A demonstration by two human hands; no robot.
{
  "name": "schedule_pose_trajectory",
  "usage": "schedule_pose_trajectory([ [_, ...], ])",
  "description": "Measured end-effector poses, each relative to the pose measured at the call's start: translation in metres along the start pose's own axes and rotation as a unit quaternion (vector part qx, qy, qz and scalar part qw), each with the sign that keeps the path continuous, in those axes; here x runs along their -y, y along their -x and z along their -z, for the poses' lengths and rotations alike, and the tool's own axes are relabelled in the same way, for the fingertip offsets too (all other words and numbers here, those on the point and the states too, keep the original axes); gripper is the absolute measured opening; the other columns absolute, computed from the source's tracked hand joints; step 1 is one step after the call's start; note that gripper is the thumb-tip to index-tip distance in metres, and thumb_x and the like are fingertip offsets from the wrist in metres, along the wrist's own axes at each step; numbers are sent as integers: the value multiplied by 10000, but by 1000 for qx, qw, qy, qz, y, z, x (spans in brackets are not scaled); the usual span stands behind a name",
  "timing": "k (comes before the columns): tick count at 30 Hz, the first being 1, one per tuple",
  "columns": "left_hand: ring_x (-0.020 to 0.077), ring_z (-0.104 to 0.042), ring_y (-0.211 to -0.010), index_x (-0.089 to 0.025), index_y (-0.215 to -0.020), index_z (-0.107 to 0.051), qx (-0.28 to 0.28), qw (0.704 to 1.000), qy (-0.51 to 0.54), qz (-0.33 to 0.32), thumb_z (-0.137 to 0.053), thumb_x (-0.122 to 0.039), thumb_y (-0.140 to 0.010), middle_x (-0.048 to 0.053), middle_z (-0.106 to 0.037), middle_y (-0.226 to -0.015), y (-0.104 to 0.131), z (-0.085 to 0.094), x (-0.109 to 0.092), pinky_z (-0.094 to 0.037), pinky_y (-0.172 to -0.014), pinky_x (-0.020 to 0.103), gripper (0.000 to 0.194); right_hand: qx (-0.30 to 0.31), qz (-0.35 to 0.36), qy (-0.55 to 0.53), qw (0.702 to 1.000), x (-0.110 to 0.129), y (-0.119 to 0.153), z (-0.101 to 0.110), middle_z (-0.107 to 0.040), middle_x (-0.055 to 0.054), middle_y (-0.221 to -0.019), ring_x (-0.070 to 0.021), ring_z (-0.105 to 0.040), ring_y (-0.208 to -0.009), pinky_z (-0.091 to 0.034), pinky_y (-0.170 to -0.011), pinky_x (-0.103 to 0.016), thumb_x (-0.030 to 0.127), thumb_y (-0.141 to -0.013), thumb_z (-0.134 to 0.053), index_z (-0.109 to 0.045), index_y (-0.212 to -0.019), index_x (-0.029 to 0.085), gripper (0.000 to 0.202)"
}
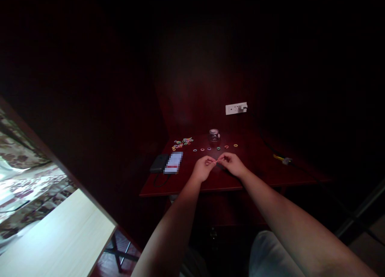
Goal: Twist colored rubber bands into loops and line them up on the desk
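Observation:
Over the front of the dark red desk (pixel 192 182), my left hand (pixel 203 168) and my right hand (pixel 234 164) meet fingertip to fingertip. Both are closed in a pinch on a small pinkish hair tie (pixel 216 161), mostly hidden by the fingers. Just beyond them runs a spaced row of small coloured hair ties: a blue one (pixel 195 150), a purple one (pixel 209 148), a green one (pixel 218 148), a yellow one (pixel 236 145) and others. A loose pile of hair ties (pixel 184 142) lies at the back left. Behind the row stands a small clear jar (pixel 214 136).
Left on the desk lie a phone (pixel 173 163) with a lit screen and a black box-like device (pixel 159 163) with a cable. A white socket (pixel 236 108) with a plug is on the back wall. At right a dark cable with a yellow piece (pixel 278 157) crosses the desk.

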State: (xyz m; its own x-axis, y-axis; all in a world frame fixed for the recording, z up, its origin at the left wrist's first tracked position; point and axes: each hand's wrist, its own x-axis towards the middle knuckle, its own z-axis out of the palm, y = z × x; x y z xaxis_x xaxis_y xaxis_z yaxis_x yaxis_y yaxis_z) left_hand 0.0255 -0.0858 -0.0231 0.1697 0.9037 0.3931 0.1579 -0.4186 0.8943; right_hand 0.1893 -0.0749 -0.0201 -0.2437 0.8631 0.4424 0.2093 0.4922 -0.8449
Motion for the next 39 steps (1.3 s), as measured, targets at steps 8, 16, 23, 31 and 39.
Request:
schedule_pose_trajectory([
  [8, 98, -539, -621, -118, -774, -616, -2, 1000, -6, -5, -633, -262, -688, 36, -618, -694, 1, 0, 0, -417, -593, 207, 170, -3, -20, -29, 999, 8, 2, 0, -542, 16, -573, -82, -457, -444, -357, -436, -205, 329, -721, -537, -550, -704, 151, 180],
  [16, 107, -554, -624, -112, -787, -621, -5, 1000, -17, -9, -633, -288, -695, 55, -629, -707, 0, 0, 2, -430, -593, 216, 199, 15, -33, -23, 999, 6, 1, 0, -576, -8, -575, -84, -462, -455, -372, -442, -205, 397, -692, -589, -611, -769, 126, 283],
  [23, 117, -581, -659, -110, -817, -621, 3, 1000, -11, -13, -640, -313, -696, 74, -650, -743, 0, 0, 2, -456, -625, 229, 237, 28, -18, -9, 999, 5, 3, 1, -578, -18, -588, -88, -470, -480, -370, -460, -205, 404, -726, -563, -601, -686, 125, 285],
  [31, 120, -586, -646, -110, -806, -633, -2, 1000, -14, -2, -646, -306, -685, 74, -658, -738, 0, 0, 2, -462, -619, 228, 231, 28, -27, -37, 999, 5, 2, 0, -576, -6, -585, -92, -471, -480, -375, -466, -214, 396, -649, -646, -612, -754, 122, 295],
  [39, 120, -583, -621, -110, -777, -633, 11, 1000, -19, -1, -646, -320, -677, 70, -656, -717, 1, 0, 0, -453, -595, 226, 233, 18, -23, -38, 999, 0, 2, 4, -572, 0, -545, -93, -480, -468, -362, -460, -211, 389, -665, -640, -640, -766, 123, 285],
])
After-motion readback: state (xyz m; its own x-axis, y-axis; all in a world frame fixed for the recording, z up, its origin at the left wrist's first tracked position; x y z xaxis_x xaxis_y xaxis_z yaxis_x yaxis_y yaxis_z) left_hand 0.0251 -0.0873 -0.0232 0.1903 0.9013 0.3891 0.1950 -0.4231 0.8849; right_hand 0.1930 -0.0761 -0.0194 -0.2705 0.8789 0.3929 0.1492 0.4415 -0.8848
